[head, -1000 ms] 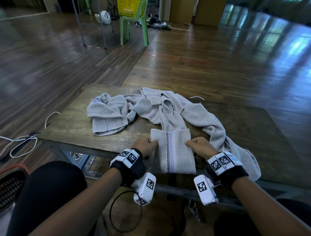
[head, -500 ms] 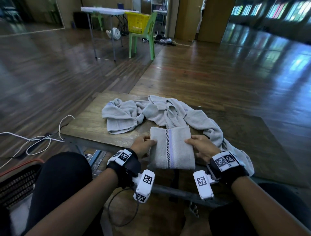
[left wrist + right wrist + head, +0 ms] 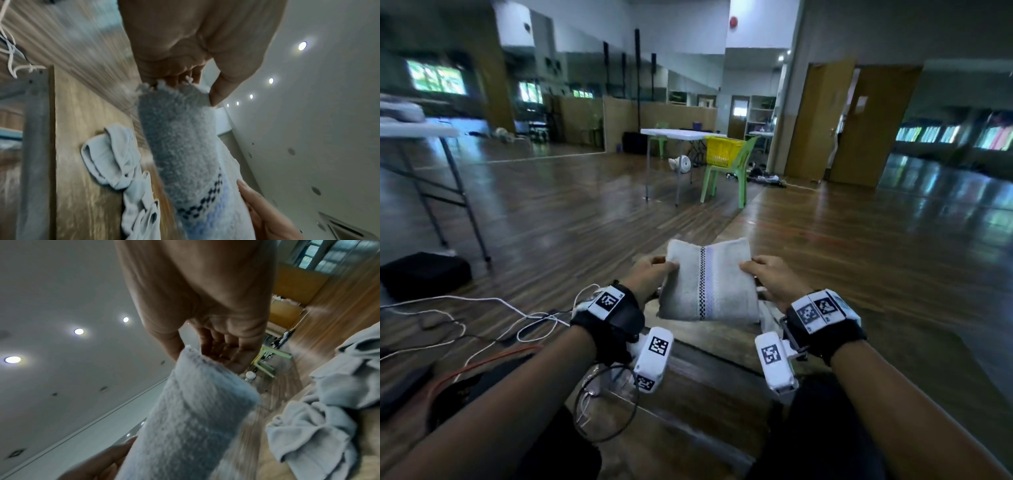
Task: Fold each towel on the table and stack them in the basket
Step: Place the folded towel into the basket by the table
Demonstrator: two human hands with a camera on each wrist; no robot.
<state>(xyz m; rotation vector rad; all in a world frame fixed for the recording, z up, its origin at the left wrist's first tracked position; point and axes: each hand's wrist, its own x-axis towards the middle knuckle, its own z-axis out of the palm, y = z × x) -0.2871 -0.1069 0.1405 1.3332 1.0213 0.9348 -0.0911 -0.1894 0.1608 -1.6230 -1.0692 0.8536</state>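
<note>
The folded towel point(image 3: 707, 286) is held up in the air between both hands, clear of the desk point(image 3: 709, 346), with its checked dark band and pale purple stripe running down the middle. In the head view the left hand point(image 3: 650, 275) grips the towel's left edge and the right hand point(image 3: 770, 279) grips its right edge, thumbs on the near face and the other fingers hidden behind the cloth. That view is raised toward the room, so the remaining towels are out of sight there; it shows instead a distant yellow basket point(image 3: 722, 152) resting on a green chair point(image 3: 732, 171) beside a white folding table point(image 3: 678, 133), well apart from the hands.

The left wrist view shows what the head view hides: the thumb point(image 3: 224, 91) and fingers point(image 3: 164, 76) pinching the towel's end, and below it a crumpled pale towel point(image 3: 115, 155) lying on the wooden desk top. The right wrist view shows the right fingers point(image 3: 226, 353) curled round the other end with the thumb on the opposite face, and a heap of unfolded towels point(image 3: 320, 426) on the desk to one side. Both wrist pictures are blurred.
</note>
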